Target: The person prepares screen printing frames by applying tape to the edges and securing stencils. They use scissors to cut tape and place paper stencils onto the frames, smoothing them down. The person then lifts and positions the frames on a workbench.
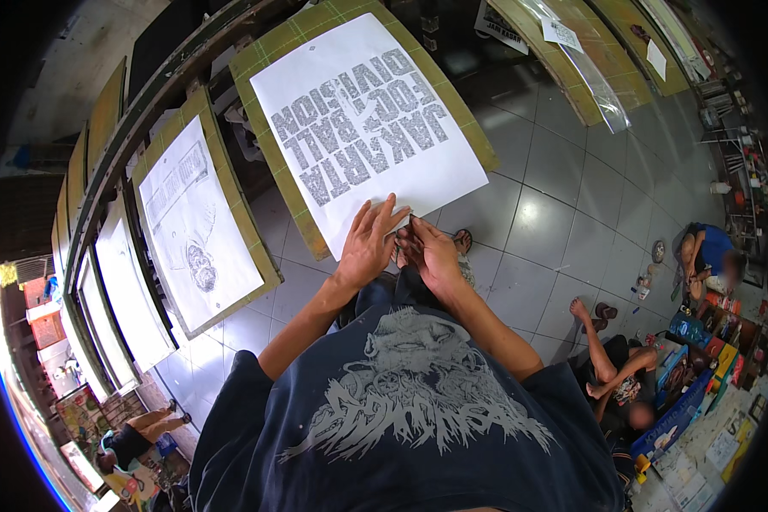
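A white paper sheet (461, 175) with large dark patterned lettering, upside down to me, lies on an olive-green board (260, 53) in front of me. My left hand (369, 241) rests on the sheet's near edge, its fingers stretched out over the paper. Close beside it, my right hand (433, 249) has its fingers drawn together at that same edge. A small pale piece (400, 224) shows between the two hands; whether it is a fold of the sheet or a separate scrap, I cannot tell. The right fingertips are partly hidden in shadow.
Left of me, another board carries a sheet with a grey figure drawing (200, 213); several more boards (132, 286) line a curved rail. A board with clear plastic film (602, 90) stands far right. People sit on the tiled floor (563, 222) at right, near bottles and tools.
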Tool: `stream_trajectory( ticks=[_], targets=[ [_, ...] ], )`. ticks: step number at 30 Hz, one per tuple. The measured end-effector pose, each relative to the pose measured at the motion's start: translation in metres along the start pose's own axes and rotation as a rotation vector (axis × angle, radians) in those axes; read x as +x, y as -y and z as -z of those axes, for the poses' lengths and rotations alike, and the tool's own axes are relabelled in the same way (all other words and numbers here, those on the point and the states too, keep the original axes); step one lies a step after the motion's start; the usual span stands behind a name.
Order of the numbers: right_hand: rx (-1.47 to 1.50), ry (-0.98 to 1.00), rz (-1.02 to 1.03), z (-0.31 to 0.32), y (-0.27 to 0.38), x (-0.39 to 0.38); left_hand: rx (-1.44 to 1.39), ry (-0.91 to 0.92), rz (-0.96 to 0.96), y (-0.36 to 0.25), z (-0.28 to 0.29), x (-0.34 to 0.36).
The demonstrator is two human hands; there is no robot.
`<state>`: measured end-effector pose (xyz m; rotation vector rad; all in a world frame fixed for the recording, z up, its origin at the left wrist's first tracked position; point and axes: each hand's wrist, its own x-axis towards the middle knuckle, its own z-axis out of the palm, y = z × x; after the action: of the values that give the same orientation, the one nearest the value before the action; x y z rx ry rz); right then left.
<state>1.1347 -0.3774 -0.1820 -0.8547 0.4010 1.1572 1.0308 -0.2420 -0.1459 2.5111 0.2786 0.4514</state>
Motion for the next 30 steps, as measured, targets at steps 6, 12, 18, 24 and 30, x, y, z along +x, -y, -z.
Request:
stream_trajectory(
  ticks=[6,12,18,24,30],
  targets=[
    [0.027,0.048,-0.006,-0.002,0.0,0.002,-0.021,-0.008,-0.001,0.001,-0.001,0.0],
    [-0.009,0.004,-0.009,-0.001,0.001,0.002,0.01,0.01,0.005,0.002,-0.001,-0.001],
    [-0.005,-0.035,-0.021,-0.009,0.006,-0.004,0.034,0.02,-0.017,0.001,0.001,-0.001],
    [-0.02,-0.047,-0.03,-0.015,0.013,-0.011,0.061,0.021,-0.024,-0.002,0.004,0.0],
    [0.026,-0.072,-0.035,-0.016,0.019,-0.01,-0.008,0.03,0.004,-0.001,0.005,-0.002]
  ],
)
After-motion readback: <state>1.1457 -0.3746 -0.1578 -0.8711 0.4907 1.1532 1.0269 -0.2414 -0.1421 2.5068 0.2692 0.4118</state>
